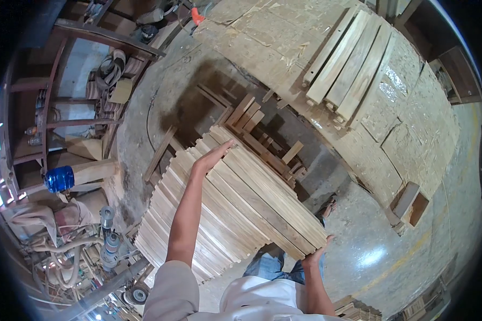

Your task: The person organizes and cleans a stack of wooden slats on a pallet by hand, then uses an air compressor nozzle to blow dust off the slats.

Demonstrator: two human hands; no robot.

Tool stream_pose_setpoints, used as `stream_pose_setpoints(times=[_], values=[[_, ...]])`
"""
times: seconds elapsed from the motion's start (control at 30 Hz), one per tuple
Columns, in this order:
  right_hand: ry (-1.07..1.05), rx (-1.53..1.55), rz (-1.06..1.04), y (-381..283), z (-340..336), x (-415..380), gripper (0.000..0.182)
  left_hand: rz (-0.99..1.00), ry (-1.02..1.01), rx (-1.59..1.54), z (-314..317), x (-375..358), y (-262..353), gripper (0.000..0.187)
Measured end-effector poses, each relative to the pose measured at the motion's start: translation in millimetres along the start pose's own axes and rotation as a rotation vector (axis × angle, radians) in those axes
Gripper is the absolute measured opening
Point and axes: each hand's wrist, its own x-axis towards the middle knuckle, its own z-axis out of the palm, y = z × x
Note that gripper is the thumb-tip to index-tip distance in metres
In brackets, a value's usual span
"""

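Note:
A broad stack of pale wooden slats [214, 198] lies side by side in front of my body. My left hand [218, 155] reaches over the far end of the slats nearest the workbench, its fingers wrapped on their edge. At the other end of these same slats, my right hand [317, 252] holds their ends from the side. Both hands press on a group of several slats [268, 195] at the right side of the stack. On the workbench [278, 53], several more slats [353, 64] lie together.
Wooden pieces [251, 117] stand on the floor beyond the stack. A small open wooden box [412, 206] sits at the bench's right corner. Shelving [80, 123], a blue container [59, 178] and machinery with hoses [110, 243] are on the left.

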Motion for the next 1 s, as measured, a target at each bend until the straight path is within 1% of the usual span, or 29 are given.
stream_pose_setpoints(times=[0.07,0.1,0.13,0.2,0.23,0.27,0.37,0.47,0.6,0.7,0.73,0.77,0.8,0.87,0.9,0.97,1.0], values=[[-0.023,0.027,-0.013,2,-10,3,0.086,-0.123,0.046,-0.042,9,-17,16,0.090],[-0.019,0.036,-0.014,0,-16,3,0.086,-0.052,0.035,-0.055,12,-5,3,0.086],[-0.023,0.044,-0.030,-5,-21,2,0.084,-0.053,0.029,-0.047,20,-8,6,0.086],[-0.015,0.060,-0.045,-15,-31,-3,0.083,-0.008,0.023,-0.017,37,-15,9,0.079],[-0.017,0.085,-0.016,-30,-25,-14,0.078,0.077,-0.003,-0.042,44,-3,-4,0.072],[-0.019,0.110,0.011,-41,-25,-20,0.072,0.077,-0.014,-0.035,50,-5,-5,0.072],[0.005,0.100,-0.022,-45,-55,-7,0.070,0.152,-0.024,-0.121,70,-12,-5,0.067],[0.012,0.078,-0.022,-38,-70,9,0.074,0.131,0.000,-0.106,71,-16,-6,0.068],[0.020,0.121,-0.015,-27,-85,18,0.074,0.129,0.014,-0.115,70,-11,-8,0.073],[0.027,0.106,-0.010,-24,-92,15,0.072,0.131,-0.028,-0.140,68,-8,-13,0.075],[0.057,0.113,0.018,-24,-87,10,0.071,0.079,-0.028,-0.179,68,-9,-13,0.076],[0.086,0.120,0.035,-28,-81,8,0.070,0.035,-0.034,-0.220,69,-7,-11,0.076],[0.089,0.113,-0.004,-35,-78,6,0.070,0.066,-0.056,-0.233,69,-5,-13,0.076],[0.023,0.125,0.078,-51,-76,-4,0.070,0.117,-0.037,-0.266,71,-7,-12,0.076],[0.034,0.112,0.054,-60,-78,-12,0.070,0.130,-0.058,-0.282,74,-11,-7,0.076],[0.035,0.072,-0.057,-79,-77,-31,0.063,0.102,-0.063,-0.292,68,-43,17,0.077],[0.035,0.057,-0.079,-95,-70,-43,0.063,0.119,-0.074,-0.309,65,-58,25,0.077]])
